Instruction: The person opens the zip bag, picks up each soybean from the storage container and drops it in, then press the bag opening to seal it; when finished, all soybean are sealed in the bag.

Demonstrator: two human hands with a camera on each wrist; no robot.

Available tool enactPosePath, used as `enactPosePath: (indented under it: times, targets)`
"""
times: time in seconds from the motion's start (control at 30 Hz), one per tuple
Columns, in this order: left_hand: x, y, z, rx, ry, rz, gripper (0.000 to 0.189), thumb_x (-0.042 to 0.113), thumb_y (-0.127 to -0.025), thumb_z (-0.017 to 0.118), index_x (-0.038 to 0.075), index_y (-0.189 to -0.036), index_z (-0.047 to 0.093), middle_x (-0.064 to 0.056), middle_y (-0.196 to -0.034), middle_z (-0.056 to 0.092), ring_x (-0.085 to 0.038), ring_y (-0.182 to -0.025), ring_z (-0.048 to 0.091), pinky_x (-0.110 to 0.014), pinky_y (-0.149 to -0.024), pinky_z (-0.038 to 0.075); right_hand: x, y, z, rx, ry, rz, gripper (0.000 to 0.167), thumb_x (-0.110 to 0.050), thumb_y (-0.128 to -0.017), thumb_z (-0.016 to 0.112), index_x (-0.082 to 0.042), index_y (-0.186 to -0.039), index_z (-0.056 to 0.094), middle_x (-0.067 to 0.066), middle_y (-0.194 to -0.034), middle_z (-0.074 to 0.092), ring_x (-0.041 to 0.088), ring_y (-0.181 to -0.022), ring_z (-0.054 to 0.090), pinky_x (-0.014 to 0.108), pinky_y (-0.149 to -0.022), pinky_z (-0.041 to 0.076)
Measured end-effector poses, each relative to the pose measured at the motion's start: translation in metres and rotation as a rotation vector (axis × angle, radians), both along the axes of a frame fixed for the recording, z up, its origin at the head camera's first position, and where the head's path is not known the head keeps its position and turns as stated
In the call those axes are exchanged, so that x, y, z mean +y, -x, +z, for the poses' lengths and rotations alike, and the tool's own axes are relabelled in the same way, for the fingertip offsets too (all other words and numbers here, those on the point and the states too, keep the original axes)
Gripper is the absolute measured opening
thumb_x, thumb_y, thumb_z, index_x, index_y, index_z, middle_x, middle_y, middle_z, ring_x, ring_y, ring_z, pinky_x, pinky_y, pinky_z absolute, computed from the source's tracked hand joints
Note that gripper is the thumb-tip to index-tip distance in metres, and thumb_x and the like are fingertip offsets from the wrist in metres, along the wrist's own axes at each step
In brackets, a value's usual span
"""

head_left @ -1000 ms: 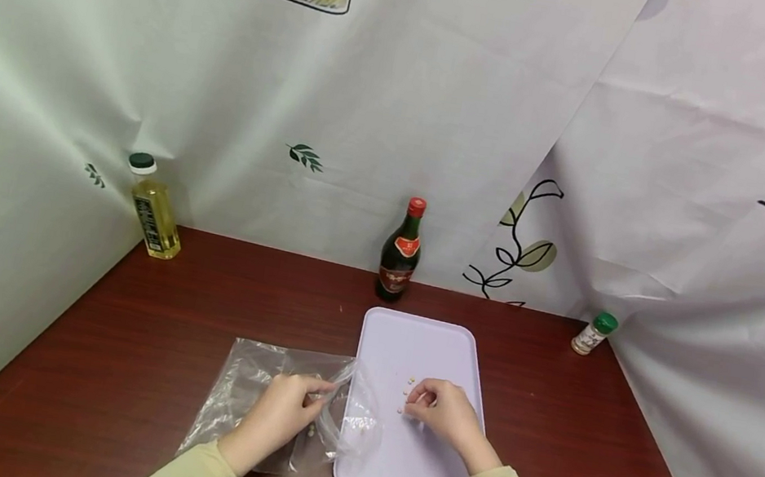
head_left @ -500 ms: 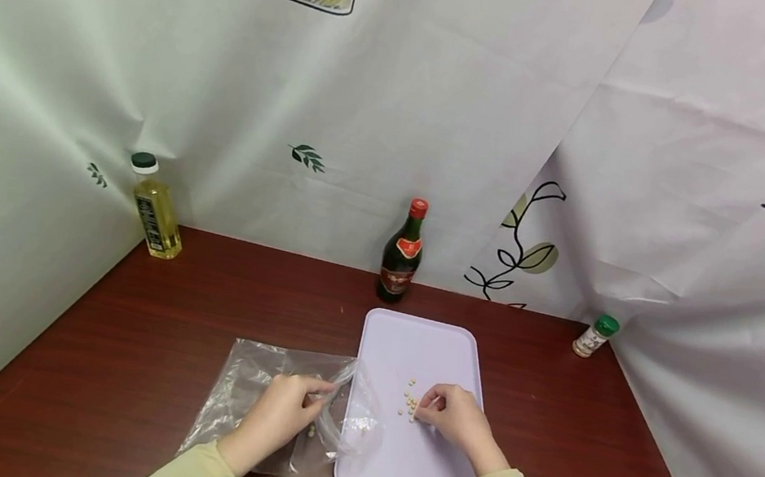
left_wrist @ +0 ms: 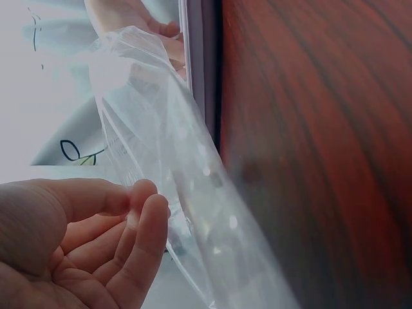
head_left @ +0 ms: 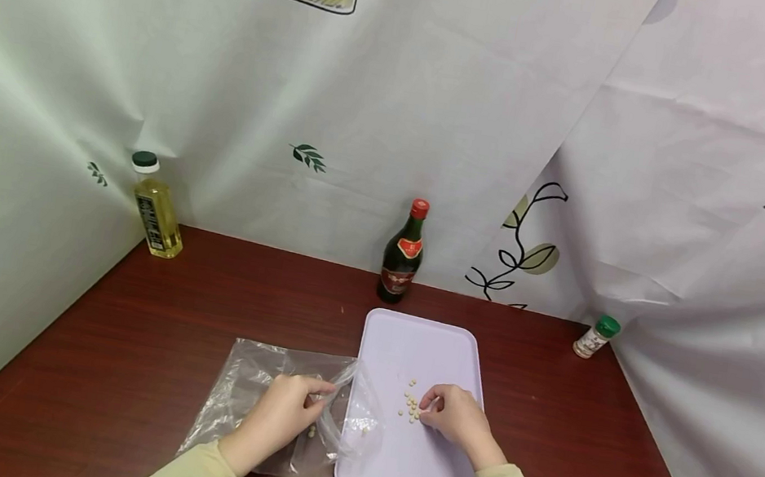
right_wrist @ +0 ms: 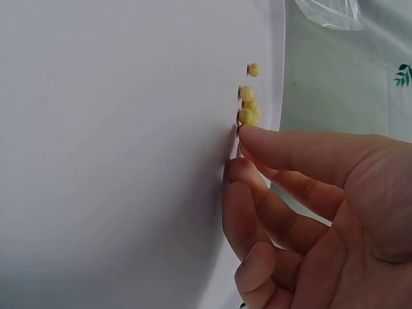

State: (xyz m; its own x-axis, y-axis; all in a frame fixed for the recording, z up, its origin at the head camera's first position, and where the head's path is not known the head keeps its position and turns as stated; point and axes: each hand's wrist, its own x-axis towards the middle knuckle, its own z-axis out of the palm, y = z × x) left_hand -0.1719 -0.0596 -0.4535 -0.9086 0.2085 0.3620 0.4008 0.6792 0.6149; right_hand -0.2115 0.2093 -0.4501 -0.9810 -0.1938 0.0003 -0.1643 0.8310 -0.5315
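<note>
My left hand [head_left: 285, 414] pinches the opening of a clear plastic bag [head_left: 243, 374] between thumb and fingers. Several pale specks, likely soybeans, show through the film. The bag's mouth overlaps the left edge of a lilac tray [head_left: 404, 341]. Over the tray, my right hand [head_left: 459, 419] has its fingers loosely bent. In the right wrist view, a gap shows between its thumb and index fingertips [right_wrist: 241, 172], and I see nothing held there. Small round yellow soybeans [right_wrist: 246, 94] lie just beyond the thumb tip, the nearest seeming to touch it.
A dark bottle with a red cap [head_left: 402, 254] stands behind the tray. An oil bottle [head_left: 158, 213] is at the back left corner, and a green-capped shaker [head_left: 596, 336] at the back right. Patterned cloth walls surround the red-brown table [head_left: 138, 334].
Several more soybeans have appeared on the tray beside my right fingertips, which have shifted slightly right. My left hand and the bag have stayed in place.
</note>
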Motion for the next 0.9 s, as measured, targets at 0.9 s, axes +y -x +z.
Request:
enactPosePath:
  times: [0.9]
  targets:
    - [0.0012, 0.0003, -0.0006, 0.015, 0.003, -0.003, 0.021, -0.001, -0.075, 0.070, 0.006, -0.095, 0.075, 0.004, -0.056, 0.059, 0.006, -0.045, 0.039, -0.015, -0.043, 0.034, -0.0006, 0.0000, 0.0008, 0.028, 0.036, 0.058, 0.017, -0.005, -0.067, 0.074, -0.015, -0.066, 0.060, -0.008, -0.056, 0.047, 0.007, -0.051, 0.042, 0.025, -0.048, 0.035]
